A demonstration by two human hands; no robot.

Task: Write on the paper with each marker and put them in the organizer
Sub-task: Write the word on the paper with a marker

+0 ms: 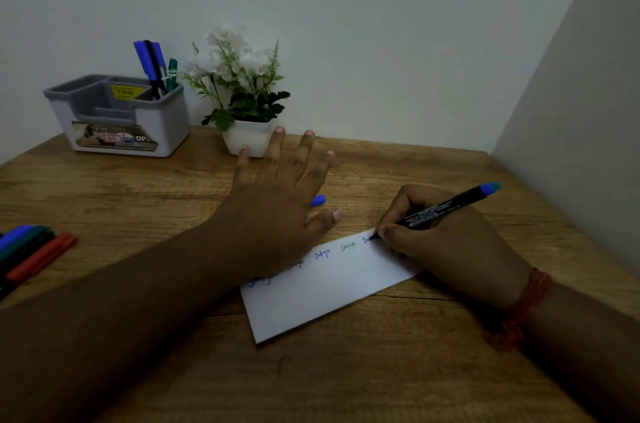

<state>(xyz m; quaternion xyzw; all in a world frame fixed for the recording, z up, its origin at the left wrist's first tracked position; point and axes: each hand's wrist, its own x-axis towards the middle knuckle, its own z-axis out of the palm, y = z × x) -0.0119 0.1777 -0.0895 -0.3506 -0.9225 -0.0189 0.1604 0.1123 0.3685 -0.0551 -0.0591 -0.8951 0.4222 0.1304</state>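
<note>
Desk: a wooden table [138, 187] fills the lower frame, set against a pale wall.
Paper: a white sheet [325, 287] lies at lower centre, its long axis rising toward the right, a row of handwritten words along its upper edge.
Organizer: the grey organizer [117, 114] stands at upper left, well apart from the sheet, several markers upright in its right-hand compartment.
Left hand: the left hand [277, 201] lies flat with fingers spread wide, holding nothing, its heel over the sheet's left end.
Right hand: the right hand [446, 242] pinches a black marker [440, 209], tip on the sheet's upper right end, blue tail pointing to the right of the frame.
Cap: a blue cap [318, 200] lies just beyond the left hand's fingers, nearer that hand.
Waiting: more markers [31, 253] lie at the left edge.
Next: capping likely comes first; the organizer lies leftward, nearer the left hand.
</note>
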